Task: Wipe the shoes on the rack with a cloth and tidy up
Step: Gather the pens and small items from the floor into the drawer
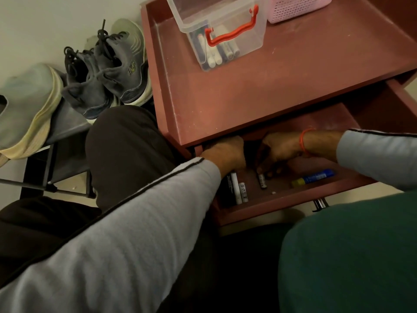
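Cabinet [259,105], red-brown, fills the right, its drawer [282,199] pulled out. Rack [67,125] stands left of it with grey shoes [106,71] on top. Clear box [223,30] of markers sits on the cabinet. Both hands reach into the drawer: left hand [225,152] curled over markers [238,188], grip unclear; right hand [279,150] fingers touch a battery [261,180]. Blue stick [313,178] lies nearby.

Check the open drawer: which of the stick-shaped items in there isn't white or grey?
The blue stick with the yellow cap, lying alone at the drawer's right end. The others, white markers and a grey one, sit further left by the hands.
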